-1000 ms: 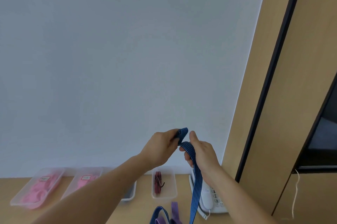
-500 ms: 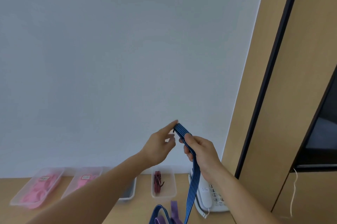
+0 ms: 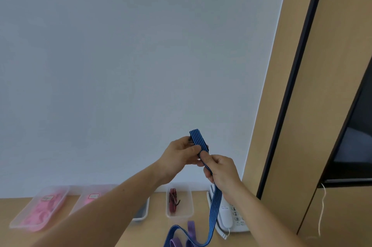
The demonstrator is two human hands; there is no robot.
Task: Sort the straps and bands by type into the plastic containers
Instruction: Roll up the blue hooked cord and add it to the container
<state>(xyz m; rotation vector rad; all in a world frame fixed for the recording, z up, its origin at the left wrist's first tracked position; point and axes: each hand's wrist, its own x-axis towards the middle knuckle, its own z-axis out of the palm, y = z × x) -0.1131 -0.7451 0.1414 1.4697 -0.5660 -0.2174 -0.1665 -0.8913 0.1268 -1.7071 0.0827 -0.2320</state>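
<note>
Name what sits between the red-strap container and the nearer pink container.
A grey tray, largely hidden by the left forearm, seen in the head view.

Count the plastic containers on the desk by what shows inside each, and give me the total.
Clear plastic containers holding pink bands: 2
Clear plastic container holding a red-and-black striped strap: 1
Grey-tinted plastic container, contents hidden: 1
Total: 4
</note>
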